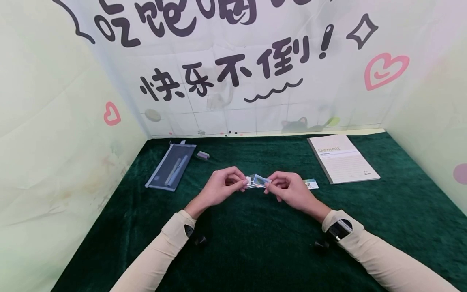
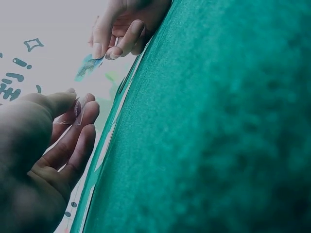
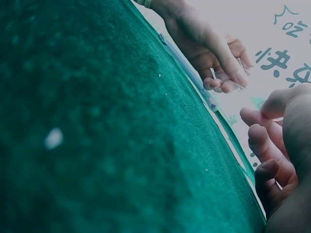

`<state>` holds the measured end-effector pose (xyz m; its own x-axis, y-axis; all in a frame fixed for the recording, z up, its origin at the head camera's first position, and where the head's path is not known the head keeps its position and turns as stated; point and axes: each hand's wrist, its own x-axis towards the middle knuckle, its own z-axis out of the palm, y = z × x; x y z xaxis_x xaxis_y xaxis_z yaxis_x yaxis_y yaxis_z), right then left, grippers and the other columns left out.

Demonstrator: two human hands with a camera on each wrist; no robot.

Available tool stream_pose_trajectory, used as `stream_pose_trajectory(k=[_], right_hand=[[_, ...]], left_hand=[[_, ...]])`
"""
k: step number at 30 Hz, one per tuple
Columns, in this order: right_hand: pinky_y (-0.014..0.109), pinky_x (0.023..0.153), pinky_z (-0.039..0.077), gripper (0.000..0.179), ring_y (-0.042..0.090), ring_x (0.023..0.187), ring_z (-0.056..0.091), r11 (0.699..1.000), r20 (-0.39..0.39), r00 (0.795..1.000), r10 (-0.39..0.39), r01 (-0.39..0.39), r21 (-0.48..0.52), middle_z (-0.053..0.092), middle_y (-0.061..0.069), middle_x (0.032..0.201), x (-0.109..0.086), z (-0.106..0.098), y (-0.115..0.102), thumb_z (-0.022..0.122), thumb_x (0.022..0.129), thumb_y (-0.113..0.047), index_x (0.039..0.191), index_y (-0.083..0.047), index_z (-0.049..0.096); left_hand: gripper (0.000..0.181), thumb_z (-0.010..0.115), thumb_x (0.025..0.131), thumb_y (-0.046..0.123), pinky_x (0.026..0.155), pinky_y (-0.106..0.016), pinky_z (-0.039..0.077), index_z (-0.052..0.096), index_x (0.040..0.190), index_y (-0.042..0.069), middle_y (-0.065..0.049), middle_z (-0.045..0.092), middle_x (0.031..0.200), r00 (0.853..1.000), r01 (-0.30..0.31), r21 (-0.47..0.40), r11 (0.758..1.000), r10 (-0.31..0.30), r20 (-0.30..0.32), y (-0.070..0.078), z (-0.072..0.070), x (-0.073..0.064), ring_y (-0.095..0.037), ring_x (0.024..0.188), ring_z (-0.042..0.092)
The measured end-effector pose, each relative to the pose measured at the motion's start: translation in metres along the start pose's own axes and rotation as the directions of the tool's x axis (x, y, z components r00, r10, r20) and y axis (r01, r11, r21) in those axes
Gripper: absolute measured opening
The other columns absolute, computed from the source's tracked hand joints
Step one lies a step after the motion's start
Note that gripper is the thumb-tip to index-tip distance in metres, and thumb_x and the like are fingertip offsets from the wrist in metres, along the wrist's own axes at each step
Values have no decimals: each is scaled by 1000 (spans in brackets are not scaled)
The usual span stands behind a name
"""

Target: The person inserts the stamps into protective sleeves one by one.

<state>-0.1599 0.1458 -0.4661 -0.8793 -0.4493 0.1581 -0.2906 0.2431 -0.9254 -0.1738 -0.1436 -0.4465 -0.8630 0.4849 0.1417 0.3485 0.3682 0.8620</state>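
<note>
My left hand [image 1: 224,185] pinches a small clear plastic piece [image 2: 81,115] between thumb and fingertips, above the table. Facing it, my right hand [image 1: 292,190] holds a small blue printed piece, like a sticker or tiny card [image 1: 260,180], by one edge. In the head view the two pieces look nearly touching or overlapping; the left wrist view shows a gap between them. Whether the clear piece is a sleeve or a flat film, I cannot tell. Just behind the right hand lies a printed card or packet [image 1: 311,184], partly hidden by that hand.
A blue mesh zip pouch [image 1: 160,178] with pens inside lies at the left, and a small eraser [image 1: 203,155] sits beside it. At the right is a notebook [image 1: 344,160] marked "Gambit". Dark green cloth [image 1: 255,243] covers the table; printed fabric walls [image 1: 226,117] enclose it.
</note>
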Motion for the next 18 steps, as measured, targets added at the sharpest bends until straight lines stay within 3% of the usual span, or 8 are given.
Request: stream_pose_trajectory(k=[18], right_hand=[[29,59,56,21,20,64,66,1000,10,1000,20,-20,10,81,6,98,0,-1,0,71,106,-25,121,-10,74]], left_hand=[[11,73,105,29,82,-32,64,73,112,20,5,82,98,1000,2,14,1000,-2,-22,-2,0,1,-14,90,79]])
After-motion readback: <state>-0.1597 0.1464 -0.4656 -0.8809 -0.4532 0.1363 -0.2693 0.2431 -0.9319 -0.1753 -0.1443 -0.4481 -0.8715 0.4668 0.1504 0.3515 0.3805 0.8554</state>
